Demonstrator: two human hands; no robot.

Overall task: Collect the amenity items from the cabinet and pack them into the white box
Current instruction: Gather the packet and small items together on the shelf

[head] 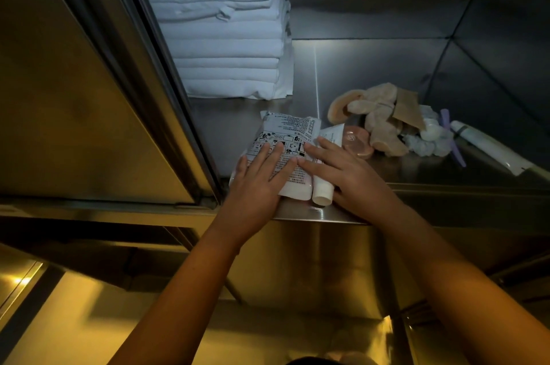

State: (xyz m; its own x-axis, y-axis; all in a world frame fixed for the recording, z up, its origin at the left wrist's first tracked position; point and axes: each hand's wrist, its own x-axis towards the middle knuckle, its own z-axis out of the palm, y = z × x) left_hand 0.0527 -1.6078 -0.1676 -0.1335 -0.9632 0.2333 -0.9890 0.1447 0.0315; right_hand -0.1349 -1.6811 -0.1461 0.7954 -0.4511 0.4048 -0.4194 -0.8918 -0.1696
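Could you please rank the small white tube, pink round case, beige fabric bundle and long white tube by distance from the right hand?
1. small white tube: under the right hand, touching it.
2. pink round case: just beyond that hand.
3. beige fabric bundle: behind the case.
4. long white tube: far right.

Brushed, reflective sheet metal is seen on the cabinet shelf [387, 174]. Soft white cloth is shown in the folded linen stack [220, 22], upper centre. Glossy printed plastic wraps the packet [285, 132]; the white tube [323, 186] looks smooth.

Towel stack [220, 37] runs off the top edge; packet [285, 132] print (tiny) unreadable.
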